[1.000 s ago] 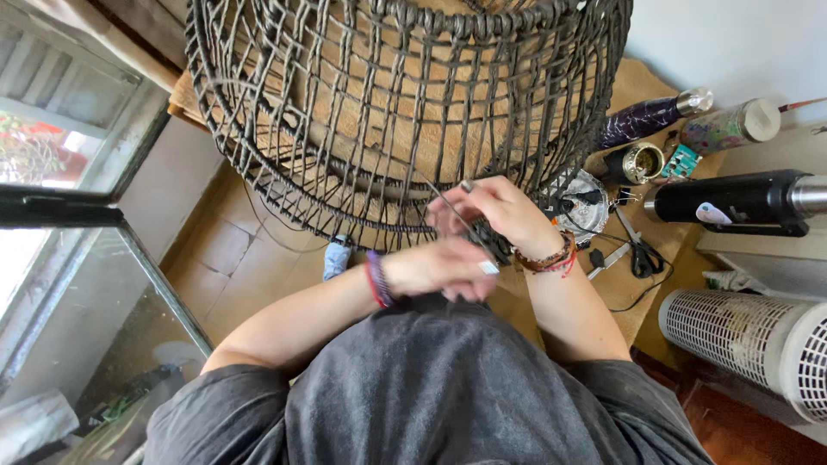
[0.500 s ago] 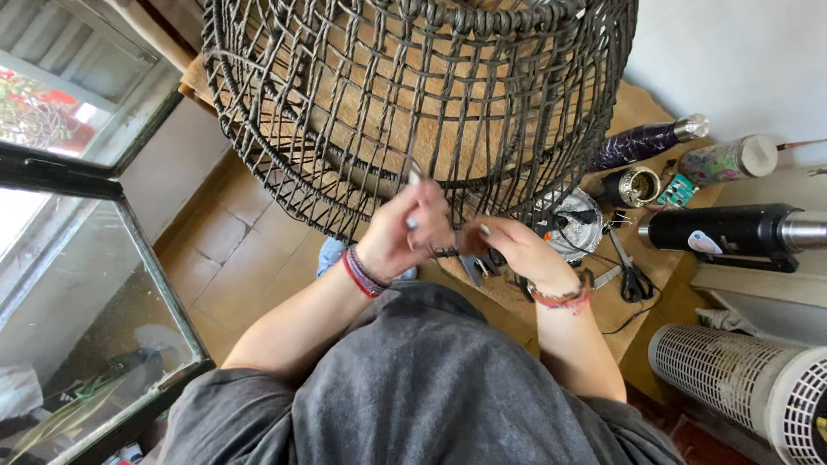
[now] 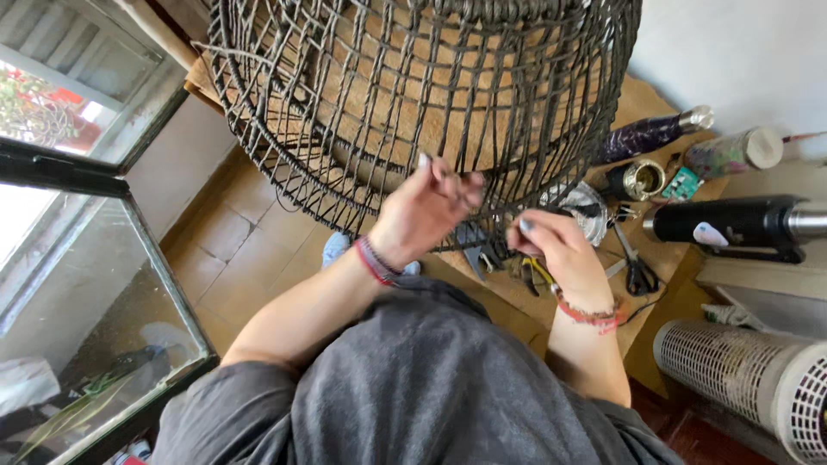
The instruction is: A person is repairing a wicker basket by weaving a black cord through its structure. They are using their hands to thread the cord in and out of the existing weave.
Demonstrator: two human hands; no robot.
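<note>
A large round frame woven with dark cord [image 3: 413, 95] stands in front of me, its lower rim facing me. My left hand [image 3: 424, 211] is raised against the rim, fingers pinched on a thin dark cord strand. My right hand [image 3: 551, 245] sits a little lower to the right, fingertips closed at the bottom edge of the weave, apparently on the same cord. Both wrists wear braided bracelets. The strand between my hands is too thin to follow.
A wooden board [image 3: 646, 103] under the frame carries a black heat gun [image 3: 732, 224], scissors [image 3: 637, 271], yellow-handled pliers [image 3: 538, 274], a purple bottle [image 3: 646, 133] and a small tin [image 3: 642, 178]. A white fan heater [image 3: 749, 387] stands at the right, a glass tank [image 3: 95, 336] at the left.
My left hand has risen from beside my right hand up to the rim of the frame, and the two hands have moved apart. The view has tilted slightly.
</note>
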